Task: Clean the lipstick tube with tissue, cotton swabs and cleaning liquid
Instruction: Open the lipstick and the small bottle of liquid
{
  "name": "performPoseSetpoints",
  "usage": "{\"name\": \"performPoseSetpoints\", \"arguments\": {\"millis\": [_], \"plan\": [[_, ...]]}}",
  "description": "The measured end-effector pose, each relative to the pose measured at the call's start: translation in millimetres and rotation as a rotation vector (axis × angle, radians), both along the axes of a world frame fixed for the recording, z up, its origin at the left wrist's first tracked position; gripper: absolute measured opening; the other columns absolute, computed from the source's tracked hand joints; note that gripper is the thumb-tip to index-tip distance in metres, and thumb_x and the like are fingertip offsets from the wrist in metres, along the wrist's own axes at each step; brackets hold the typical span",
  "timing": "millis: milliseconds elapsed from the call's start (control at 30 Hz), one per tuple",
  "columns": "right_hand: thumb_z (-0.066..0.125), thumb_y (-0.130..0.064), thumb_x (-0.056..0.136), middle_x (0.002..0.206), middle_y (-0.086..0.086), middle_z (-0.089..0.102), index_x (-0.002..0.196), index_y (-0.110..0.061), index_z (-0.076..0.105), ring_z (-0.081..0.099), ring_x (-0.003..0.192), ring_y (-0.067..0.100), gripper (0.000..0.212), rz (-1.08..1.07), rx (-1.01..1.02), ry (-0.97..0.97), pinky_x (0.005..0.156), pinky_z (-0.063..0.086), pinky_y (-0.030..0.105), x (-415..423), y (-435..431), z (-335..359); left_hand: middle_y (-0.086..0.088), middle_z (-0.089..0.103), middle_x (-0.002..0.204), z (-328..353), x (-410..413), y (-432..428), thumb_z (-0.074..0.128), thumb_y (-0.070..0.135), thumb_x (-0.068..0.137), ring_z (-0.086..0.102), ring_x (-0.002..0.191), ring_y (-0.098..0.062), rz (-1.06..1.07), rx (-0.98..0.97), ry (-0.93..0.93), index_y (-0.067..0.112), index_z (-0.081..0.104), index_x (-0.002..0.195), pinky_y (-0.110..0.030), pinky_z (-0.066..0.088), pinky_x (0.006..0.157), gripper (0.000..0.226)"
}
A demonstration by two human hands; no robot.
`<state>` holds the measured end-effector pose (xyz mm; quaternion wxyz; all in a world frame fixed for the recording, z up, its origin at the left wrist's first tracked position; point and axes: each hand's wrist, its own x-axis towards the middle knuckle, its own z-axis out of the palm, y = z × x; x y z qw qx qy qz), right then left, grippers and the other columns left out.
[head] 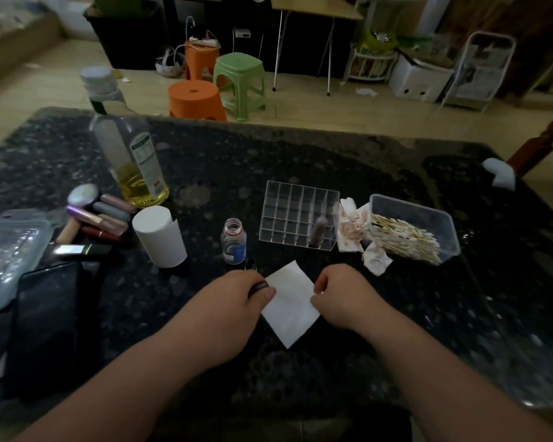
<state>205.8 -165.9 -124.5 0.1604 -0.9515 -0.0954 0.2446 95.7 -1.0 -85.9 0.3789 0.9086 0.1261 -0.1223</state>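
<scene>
My left hand grips a dark lipstick tube; only its end shows between the fingers. A white square tissue lies flat on the dark stone table between my hands. My right hand pinches the tissue's right edge. A small clear bottle of cleaning liquid stands uncapped just beyond my left hand. A clear tub of cotton swabs sits to the right.
A clear grid organiser holds one tube. Stained used tissues lie beside it. At left are a tissue roll, a large oil bottle, several lipsticks, a black pouch and a plastic bag.
</scene>
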Motion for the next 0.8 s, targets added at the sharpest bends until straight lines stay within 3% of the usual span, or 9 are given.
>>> {"name": "performPoseSetpoints", "arguments": {"millis": [67,200,300,367,433,500,800], "plan": [[0.068,-0.02,0.083,0.089,-0.003,0.067,0.082,-0.02,0.068,0.064,0.082,0.015,0.001,-0.018,0.098,-0.002,0.068,0.054,0.029,1,-5,7,0.017,0.061,0.099,3,-2,3,0.052,0.042,0.099,0.057,0.086,0.0,0.009,0.001,0.003,0.038,0.059,0.11,-0.015,0.042,0.067,0.014],[0.067,-0.016,0.086,0.088,-0.008,0.063,0.084,-0.024,0.064,0.059,0.079,0.006,0.009,-0.023,0.181,-0.049,0.057,0.043,0.018,0,-20,20,0.021,0.063,0.101,6,-5,9,0.071,0.033,0.089,0.064,0.086,0.001,0.041,-0.074,0.026,0.042,0.059,0.103,-0.015,0.051,0.076,0.02],[0.066,-0.014,0.088,0.09,-0.01,0.062,0.091,-0.026,0.065,0.057,0.079,0.002,0.012,-0.008,0.193,-0.039,0.056,0.04,0.014,0,-25,22,0.017,0.077,0.097,15,-8,6,0.078,0.016,0.083,0.071,0.093,0.003,0.064,-0.363,-0.013,0.029,0.063,0.099,-0.026,0.058,0.089,0.025],[0.065,-0.013,0.089,0.092,-0.01,0.062,0.093,-0.025,0.066,0.057,0.081,0.001,0.013,-0.008,0.224,-0.051,0.057,0.041,0.013,1,-26,24,0.009,0.079,0.102,24,-12,0,0.076,0.002,0.08,0.072,0.1,-0.004,0.062,-0.634,-0.115,0.019,0.067,0.094,-0.027,0.059,0.088,0.024],[0.064,-0.012,0.088,0.095,-0.009,0.063,0.096,-0.025,0.066,0.058,0.082,0.003,0.015,-0.012,0.247,-0.049,0.058,0.043,0.014,1,-27,28,-0.003,0.078,0.106,29,-17,-3,0.078,-0.004,0.072,0.072,0.106,-0.015,0.083,-0.874,-0.227,0.02,0.073,0.085,-0.029,0.059,0.083,0.028],[0.064,-0.011,0.087,0.093,-0.008,0.063,0.098,-0.024,0.066,0.06,0.08,0.005,0.017,-0.022,0.265,-0.033,0.057,0.044,0.017,1,-27,31,-0.008,0.076,0.111,30,-19,-4,0.083,-0.004,0.067,0.07,0.109,-0.023,0.076,-0.99,-0.295,0.023,0.077,0.082,-0.034,0.058,0.084,0.031],[0.064,-0.014,0.085,0.09,-0.007,0.066,0.091,-0.024,0.067,0.063,0.079,0.01,0.012,-0.042,0.301,-0.041,0.061,0.049,0.022,-1,-26,32,0.0,0.076,0.108,25,-14,-1,0.08,0.007,0.062,0.069,0.106,-0.02,0.067,-0.913,-0.333,0.029,0.08,0.079,-0.03,0.055,0.084,0.027]]}}
